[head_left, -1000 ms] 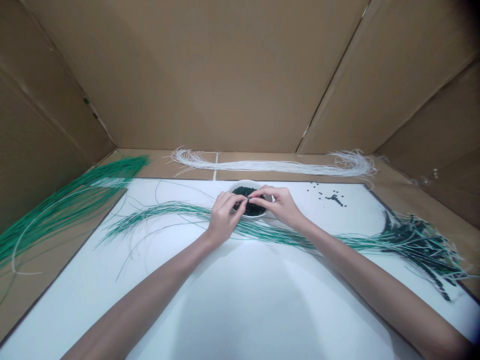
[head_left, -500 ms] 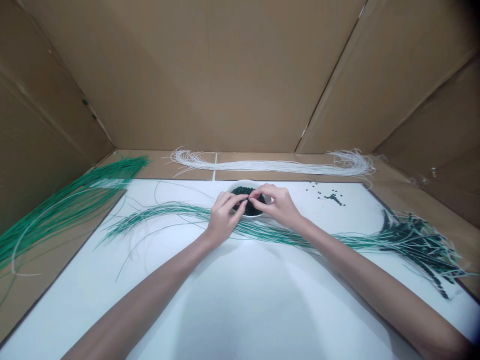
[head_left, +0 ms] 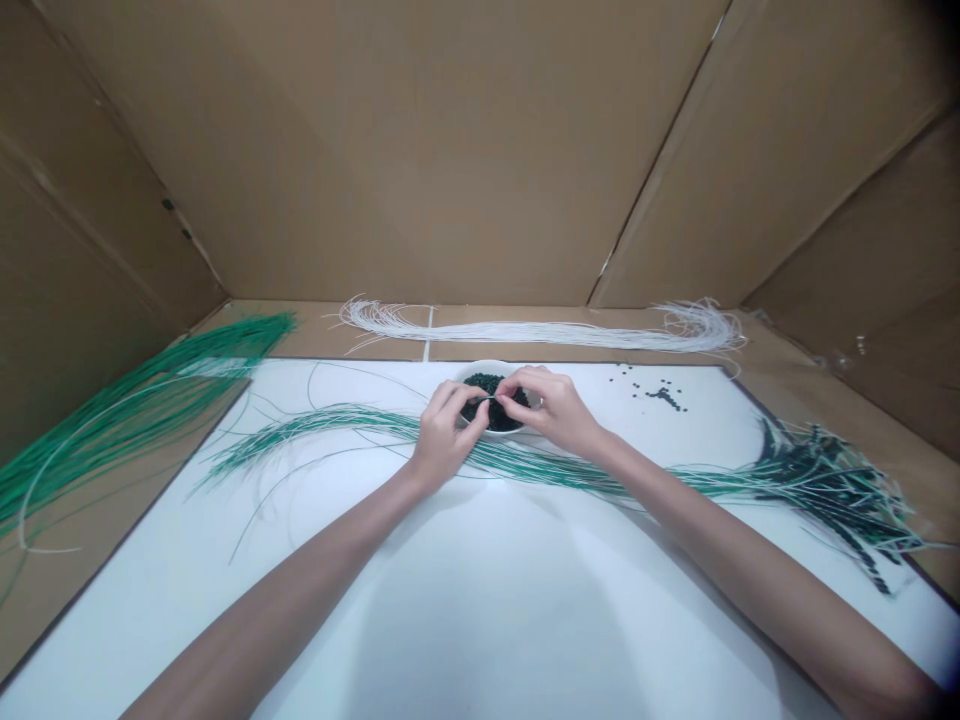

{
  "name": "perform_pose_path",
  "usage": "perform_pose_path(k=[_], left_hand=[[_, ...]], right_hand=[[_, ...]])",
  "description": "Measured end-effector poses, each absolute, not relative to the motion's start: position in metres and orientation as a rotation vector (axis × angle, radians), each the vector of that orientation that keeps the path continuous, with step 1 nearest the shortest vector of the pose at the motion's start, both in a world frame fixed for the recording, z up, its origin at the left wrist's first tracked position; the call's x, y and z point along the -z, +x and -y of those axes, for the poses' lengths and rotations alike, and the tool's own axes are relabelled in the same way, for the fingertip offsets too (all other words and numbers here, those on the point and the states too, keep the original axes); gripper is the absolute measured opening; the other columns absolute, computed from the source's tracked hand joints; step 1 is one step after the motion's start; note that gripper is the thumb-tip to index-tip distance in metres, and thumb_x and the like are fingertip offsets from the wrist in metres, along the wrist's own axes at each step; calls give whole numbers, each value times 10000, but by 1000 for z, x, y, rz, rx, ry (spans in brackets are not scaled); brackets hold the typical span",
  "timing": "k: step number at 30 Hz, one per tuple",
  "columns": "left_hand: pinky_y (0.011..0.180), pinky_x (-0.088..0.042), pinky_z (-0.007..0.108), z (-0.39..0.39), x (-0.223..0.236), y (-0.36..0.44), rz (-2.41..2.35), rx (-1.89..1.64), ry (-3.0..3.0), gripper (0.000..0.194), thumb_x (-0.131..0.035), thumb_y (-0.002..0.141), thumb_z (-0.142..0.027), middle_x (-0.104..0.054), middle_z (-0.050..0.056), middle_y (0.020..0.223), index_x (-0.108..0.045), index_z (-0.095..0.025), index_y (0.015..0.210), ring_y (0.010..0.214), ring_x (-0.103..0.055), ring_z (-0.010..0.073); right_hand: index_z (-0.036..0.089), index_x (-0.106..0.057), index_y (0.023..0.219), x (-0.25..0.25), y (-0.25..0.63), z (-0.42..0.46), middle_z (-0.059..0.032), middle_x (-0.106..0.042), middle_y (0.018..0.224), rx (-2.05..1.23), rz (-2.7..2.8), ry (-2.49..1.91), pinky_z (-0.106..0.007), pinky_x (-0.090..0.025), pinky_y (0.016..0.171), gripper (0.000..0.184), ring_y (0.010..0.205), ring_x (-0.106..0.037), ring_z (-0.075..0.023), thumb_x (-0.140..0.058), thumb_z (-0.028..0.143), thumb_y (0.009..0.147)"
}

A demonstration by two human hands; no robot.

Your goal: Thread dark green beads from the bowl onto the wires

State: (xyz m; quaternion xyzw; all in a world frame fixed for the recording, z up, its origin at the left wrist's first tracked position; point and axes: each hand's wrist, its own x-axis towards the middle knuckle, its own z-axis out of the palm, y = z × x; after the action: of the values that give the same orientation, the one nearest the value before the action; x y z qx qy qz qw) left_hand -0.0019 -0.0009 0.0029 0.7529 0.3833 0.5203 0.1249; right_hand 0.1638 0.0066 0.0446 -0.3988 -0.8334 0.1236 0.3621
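Observation:
Both of my hands meet over a white bowl [head_left: 511, 431] filled with small dark beads [head_left: 487, 385]. My left hand [head_left: 446, 425] is closed in a pinch, thumb against fingers, at the bowl's left side. Opposite it, my right hand [head_left: 547, 403] pinches too, its fingertips almost touching the left ones. Between the fingertips shows a short stretch of thin green strand [head_left: 491, 398]; any bead on it is too small to make out. Beneath my wrists a long bundle of green strands [head_left: 525, 462] lies across the white board [head_left: 495, 600].
Dark beaded ends [head_left: 832, 480] spread at the bundle's right. Loose beads [head_left: 666, 397] lie scattered behind my right forearm. A white strand bundle [head_left: 525, 333] lies along the back, and another green bundle [head_left: 150, 400] at the left. Brown panels [head_left: 420, 150] enclose the back and sides.
My fingertips have shifted very slightly, and the green strand between them shows more clearly. The bowl and bundles stay in place.

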Motion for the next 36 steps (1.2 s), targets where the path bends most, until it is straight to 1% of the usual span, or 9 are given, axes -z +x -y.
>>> perform_pose_path(k=[3,5,7,10,14,21,28,31,36], left_hand=[[700,-412,236,0,-3,-2,-1141,-1546,2168,91,-466,812,-189,-530,25,800,-547,-176,850,754,-505,118],[704,-408,245,-1,-3,-2,-1200,-1557,2144,98,-463,816,-200,-530,26,789,-551,-176,852,753,-501,124],[711,-402,257,-1,-3,-2,-1257,-1559,2133,95,-470,812,-213,-532,22,770,-555,-178,834,744,-494,130],[705,-391,266,-1,-4,-2,-1300,-1564,2144,89,-484,804,-222,-532,14,736,-563,-182,805,709,-481,129],[688,-386,262,-1,-4,-2,-1290,-1560,2161,93,-487,802,-223,-523,9,718,-571,-188,820,685,-478,125],[684,-382,264,-1,-5,-2,-1269,-1573,2183,86,-483,803,-213,-520,9,703,-561,-177,799,673,-467,122],[685,-380,266,1,-5,-3,-1192,-1626,2231,60,-491,793,-193,-535,11,707,-545,-171,776,670,-466,120],[684,-381,263,1,-5,-3,-1177,-1641,2245,65,-486,796,-190,-537,10,701,-544,-168,774,664,-468,118],[681,-385,263,0,-4,-3,-1162,-1628,2267,78,-479,801,-200,-547,15,704,-550,-169,786,661,-471,121]], right_hand=[[181,-602,790,-47,165,-10,-26,-630,758,-375,2150,-1068,-261,-424,672,93,694,-559,-136,-521,215,759],[172,-612,834,-48,165,-13,-35,-635,785,-415,2217,-1125,-254,-434,642,128,694,-568,-142,-566,214,721],[173,-632,814,-48,164,-17,-31,-638,750,-440,2350,-1174,-247,-431,591,147,647,-566,-142,-613,224,677],[191,-659,732,-46,160,-22,-21,-638,684,-432,2505,-1193,-238,-411,547,83,591,-555,-135,-629,214,659],[195,-674,699,-44,158,-24,-26,-649,689,-393,2514,-1197,-246,-411,589,77,616,-565,-140,-600,176,684],[194,-677,788,-48,163,-18,-39,-661,800,-543,2377,-1199,-277,-434,664,180,701,-587,-159,-505,248,779],[170,-654,837,-39,169,-14,-52,-642,859,-804,2092,-1035,-283,-438,757,214,806,-585,-160,-480,287,800],[165,-651,843,-38,170,-14,-55,-629,847,-879,2006,-993,-284,-443,763,220,806,-583,-158,-480,296,799],[169,-652,837,-39,169,-14,-59,-616,838,-911,1982,-955,-287,-444,769,216,798,-579,-156,-474,286,804]])
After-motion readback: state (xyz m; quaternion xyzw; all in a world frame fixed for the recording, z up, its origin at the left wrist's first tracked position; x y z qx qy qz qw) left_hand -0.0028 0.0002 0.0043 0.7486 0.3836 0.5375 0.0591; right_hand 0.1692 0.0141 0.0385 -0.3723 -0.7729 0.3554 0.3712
